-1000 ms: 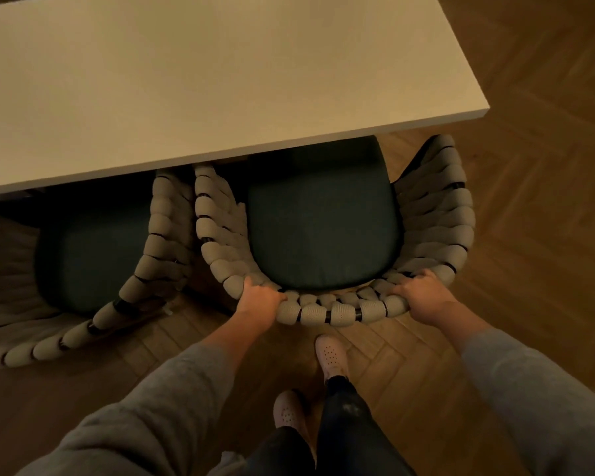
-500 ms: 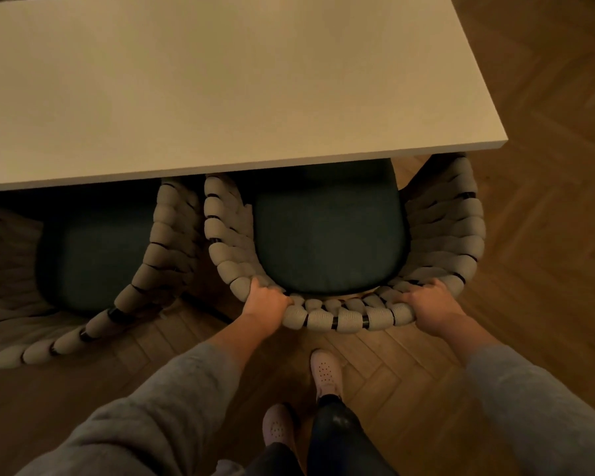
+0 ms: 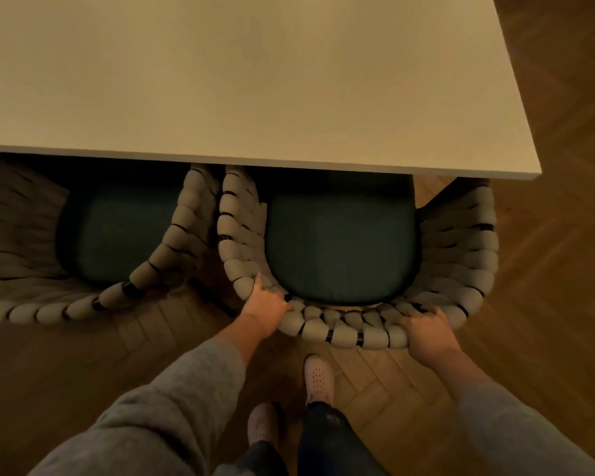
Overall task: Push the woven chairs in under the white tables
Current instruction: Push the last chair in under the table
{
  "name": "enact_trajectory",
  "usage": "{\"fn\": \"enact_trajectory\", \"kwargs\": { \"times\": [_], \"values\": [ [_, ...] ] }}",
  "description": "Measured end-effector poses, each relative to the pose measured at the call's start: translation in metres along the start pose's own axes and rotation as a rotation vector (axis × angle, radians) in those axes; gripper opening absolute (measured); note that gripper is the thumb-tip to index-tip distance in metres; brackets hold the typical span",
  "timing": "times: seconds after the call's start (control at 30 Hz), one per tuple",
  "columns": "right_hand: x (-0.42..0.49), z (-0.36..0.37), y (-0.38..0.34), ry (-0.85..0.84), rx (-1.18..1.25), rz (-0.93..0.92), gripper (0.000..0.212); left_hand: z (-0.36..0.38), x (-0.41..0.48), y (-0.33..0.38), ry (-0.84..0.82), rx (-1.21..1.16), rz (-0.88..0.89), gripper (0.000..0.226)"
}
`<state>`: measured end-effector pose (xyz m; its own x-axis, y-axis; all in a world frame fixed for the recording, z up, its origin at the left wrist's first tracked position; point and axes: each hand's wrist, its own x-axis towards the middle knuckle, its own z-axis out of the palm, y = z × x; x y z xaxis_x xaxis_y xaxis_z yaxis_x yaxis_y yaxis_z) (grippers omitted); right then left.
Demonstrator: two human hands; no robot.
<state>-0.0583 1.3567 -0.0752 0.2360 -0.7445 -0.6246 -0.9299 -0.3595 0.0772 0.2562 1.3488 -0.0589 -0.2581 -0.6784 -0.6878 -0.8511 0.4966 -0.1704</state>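
The beige rope-woven chair with a dark green cushion stands at the right, its seat front hidden under the near edge of the white rectangular table top. The left hand grips the near-left curve of its back rim, thumb laid along it. The right hand curls its fingers over the near-right rim. A second woven chair sits close on the left, cut off by the frame; whether the two touch is unclear. Below, pale perforated shoes stand on the dim herringbone wood floor.

A dining room, likely: white table, cushioned woven chairs, herringbone wooden floor.
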Motion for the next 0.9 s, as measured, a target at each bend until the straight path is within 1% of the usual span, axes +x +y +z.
{"fn": "enact_trajectory", "kwargs": {
  "times": [0.1, 0.2, 0.27, 0.3, 0.37, 0.43, 0.53, 0.6, 0.67, 0.8, 0.83, 0.9],
  "values": [
    [0.002, -0.003, 0.000, -0.055, -0.016, 0.006, 0.058, 0.000, 0.002, -0.001, 0.010, 0.008, 0.009, 0.045],
    [0.006, -0.011, -0.008, -0.202, -0.024, 0.009, 0.066, 0.005, -0.001, -0.004, 0.064, -0.041, 0.047, 0.056],
    [0.011, -0.022, -0.029, -0.283, 0.112, -0.013, 0.078, 0.015, -0.009, -0.012, 0.152, -0.120, 0.074, 0.064],
    [0.015, -0.029, -0.046, -0.287, 0.197, -0.045, 0.082, 0.021, -0.014, -0.018, 0.212, -0.153, 0.088, 0.070],
    [0.021, -0.043, -0.089, -0.223, 0.261, -0.142, 0.092, 0.039, -0.028, -0.039, 0.343, -0.224, 0.085, 0.084],
    [0.027, -0.056, -0.134, -0.105, 0.284, -0.231, 0.102, 0.060, -0.046, -0.068, 0.471, -0.332, 0.016, 0.094],
    [0.036, -0.076, -0.197, 0.099, 0.341, -0.331, 0.101, 0.094, -0.078, -0.123, 0.611, -0.440, -0.134, 0.096],
    [0.045, -0.091, -0.241, 0.193, 0.316, -0.380, 0.098, 0.126, -0.101, -0.166, 0.657, -0.487, -0.200, 0.094],
    [0.054, -0.107, -0.283, 0.248, 0.296, -0.400, 0.096, 0.159, -0.124, -0.209, 0.607, -0.504, -0.227, 0.097],
    [0.072, -0.129, -0.377, 0.299, 0.241, -0.457, 0.094, 0.221, -0.175, -0.299, 0.334, -0.504, -0.239, 0.120],
    [0.076, -0.131, -0.400, 0.303, 0.220, -0.468, 0.094, 0.234, -0.185, -0.318, 0.260, -0.484, -0.244, 0.122],
    [0.082, -0.136, -0.449, 0.281, 0.144, -0.486, 0.091, 0.258, -0.205, -0.361, 0.111, -0.447, -0.259, 0.116]
  ]
}}
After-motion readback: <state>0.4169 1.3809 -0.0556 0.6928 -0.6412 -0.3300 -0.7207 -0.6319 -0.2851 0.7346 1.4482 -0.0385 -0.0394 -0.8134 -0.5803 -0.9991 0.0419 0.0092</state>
